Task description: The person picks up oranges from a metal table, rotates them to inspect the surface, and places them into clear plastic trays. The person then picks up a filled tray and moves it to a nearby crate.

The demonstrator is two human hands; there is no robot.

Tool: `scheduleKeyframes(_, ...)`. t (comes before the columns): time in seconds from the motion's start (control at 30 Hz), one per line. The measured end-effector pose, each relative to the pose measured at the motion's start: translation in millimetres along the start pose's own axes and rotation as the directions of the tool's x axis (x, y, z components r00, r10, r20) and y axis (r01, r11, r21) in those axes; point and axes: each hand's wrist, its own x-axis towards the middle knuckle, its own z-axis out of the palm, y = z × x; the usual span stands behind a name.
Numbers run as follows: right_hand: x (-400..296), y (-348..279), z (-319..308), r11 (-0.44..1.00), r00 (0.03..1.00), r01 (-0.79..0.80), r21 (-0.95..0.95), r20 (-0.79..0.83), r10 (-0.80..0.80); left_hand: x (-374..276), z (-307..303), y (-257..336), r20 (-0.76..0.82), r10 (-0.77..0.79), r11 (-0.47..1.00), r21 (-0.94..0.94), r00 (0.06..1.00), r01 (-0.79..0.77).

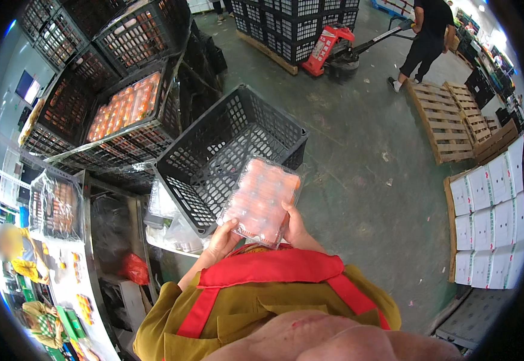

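Observation:
Between my two hands is a clear plastic clamshell pack [262, 198] filled with orange-coloured produce, its exact kind blurred by the lid. My left hand [222, 239] grips the pack's near left corner, thumb on top. On the right edge, my right hand [295, 223] holds it with the thumb along the side. The pack is tilted in front of my chest and overlaps the near right rim of a black plastic crate [212, 167]. No packs show in the part of that crate I can see; the pack hides its near right corner.
Stacked black crates [126, 135] at left hold similar packs. A red pallet jack [329, 49] stands by a crate-laden pallet, its handle held by a person [428, 36]. Wooden pallets [442, 117] and stacked white cartons [487, 216] stand at right. People work along a white table [63, 270].

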Motion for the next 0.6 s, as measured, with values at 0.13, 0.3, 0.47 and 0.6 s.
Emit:
scheduleKeyframes(0.13, -3, 4, -4, 0.999, 1.000, -0.008, -0.038, -0.018, 0.008, -1, -14, -9, -0.007, 0.029, 0.999, -0.027, 1.000, -0.029)
scheduleKeyframes(0.3, -5, 12, -5, 0.999, 0.999, -0.010, -0.050, -0.052, 0.008, -6, -20, -14, -0.031, 0.051, 0.996, -0.069, 0.998, -0.053)
scheduleKeyframes(0.47, -12, 23, 18, 0.997, 0.999, 0.023, -0.072, -0.027, -0.025, -16, -21, -1, -0.040, 0.068, 0.997, -0.032, 0.997, -0.070)
scheduleKeyframes(0.6, -1, 45, 22, 0.996, 1.000, 0.019, -0.083, -0.011, -0.020, -32, -37, 6, -0.062, 0.096, 0.994, -0.053, 0.993, -0.100)
